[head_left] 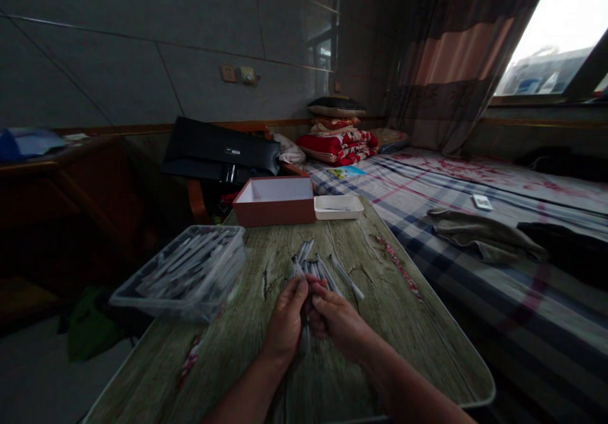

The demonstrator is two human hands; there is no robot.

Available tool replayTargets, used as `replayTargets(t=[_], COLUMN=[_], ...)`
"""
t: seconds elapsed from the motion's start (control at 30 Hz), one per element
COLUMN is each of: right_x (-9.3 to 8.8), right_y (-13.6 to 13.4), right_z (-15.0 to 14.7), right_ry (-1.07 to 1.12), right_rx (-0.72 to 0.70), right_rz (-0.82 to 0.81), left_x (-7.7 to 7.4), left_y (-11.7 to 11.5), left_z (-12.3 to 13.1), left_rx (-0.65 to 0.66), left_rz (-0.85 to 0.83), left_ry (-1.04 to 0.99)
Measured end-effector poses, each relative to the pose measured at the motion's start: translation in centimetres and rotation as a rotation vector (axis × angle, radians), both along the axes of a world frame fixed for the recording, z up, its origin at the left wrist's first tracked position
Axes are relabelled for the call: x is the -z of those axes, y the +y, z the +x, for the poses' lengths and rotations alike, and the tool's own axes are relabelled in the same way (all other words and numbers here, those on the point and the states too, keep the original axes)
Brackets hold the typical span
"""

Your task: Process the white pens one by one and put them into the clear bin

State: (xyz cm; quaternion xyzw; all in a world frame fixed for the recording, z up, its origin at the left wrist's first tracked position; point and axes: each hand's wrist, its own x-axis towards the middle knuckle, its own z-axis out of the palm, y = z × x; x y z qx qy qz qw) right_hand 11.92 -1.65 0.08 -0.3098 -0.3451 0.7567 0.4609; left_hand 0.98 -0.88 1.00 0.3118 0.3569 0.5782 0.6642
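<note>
My two forearms (399,373) come in over the near edge of the surface (418,348), and here we are, working mid-surface: left hand (287,316) and right hand (335,313) meeting, the fingers of both curled nearly closed on a slim clear pen (306,338), its lower end blurred between them. Just past my knuckles, towards the far edge, lies a loose bunch of pens (327,274), dark tips pointing away from me, with a single pen (349,278) lying slantwise on the bunch's right. Over at the left edge, a clear tub (223,284) juts out past the surface, heaped with more pens. Up at the far edge, a red-brown box (275,208) with a pale inside, and just beside it, by the far right corner, a white tray (338,213) with something thin in it. Off the right edge, the checked bed (389,189).
</note>
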Motion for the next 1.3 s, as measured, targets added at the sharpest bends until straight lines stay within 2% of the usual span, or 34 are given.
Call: replayTargets(t=[0.07, 0.17, 0.5, 0.67, 0.7, 0.77, 0.83, 0.9, 1.0, 1.1, 1.23, 1.3], right_x=[-0.6, -1.2, -1.3, -1.5, -1.6, -1.6, -1.7, -1.8, -2.0, -2.0, -1.6, -1.4], right_y=[-0.3, -0.6, -1.2, -1.2, -1.0, -0.5, 0.2, 0.7, 1.1, 1.1, 1.1, 1.1], right_z=[0.1, -0.1, -0.8, 0.0, 0.3, 1.0, 1.5, 2.0, 2.5, 2.6, 2.5, 2.4], right_ry=[0.048, 0.086, 0.087, -0.035, -0.098, -0.208, -0.246, -0.225, -0.195, -0.193, -0.183, -0.149], right_rx=[-0.023, -0.062, -0.108, -0.252, -0.226, -0.075, 0.096, 0.18, 0.192, 0.181, 0.153, 0.136], right_rz=[-0.095, -0.144, -0.113, -0.062, -0.036, 0.008, 0.029, 0.026, 0.012, -0.019, -0.053, -0.059], left_x=[0.0, 0.0, -0.4, -1.2, -1.3, -1.3, -1.3, -1.2, -1.1, -1.0, -0.8, -0.8], left_y=[0.1, 0.3, -0.2, 0.3, 0.4, 0.7, 0.8, 0.6, 0.3, 0.0, 0.0, 0.1], left_z=[-0.1, -0.3, -0.7, -1.7, -2.0, -2.4, -2.6, -2.6, -2.5, -2.7, -3.1, -3.1], left_rx=[0.004, 0.004, -0.024, -0.087, -0.102, -0.107, -0.045, 0.083, 0.303, 0.446, 0.554, 0.515], left_rz=[0.029, 0.04, 0.049, 0.014, 0.013, -0.01, -0.073, -0.104, -0.058, -0.033, -0.079, -0.105], left_ry=[-0.027, -0.015, 0.009, -0.045, -0.059, -0.068, -0.054, -0.032, -0.013, -0.021, -0.063, -0.114])
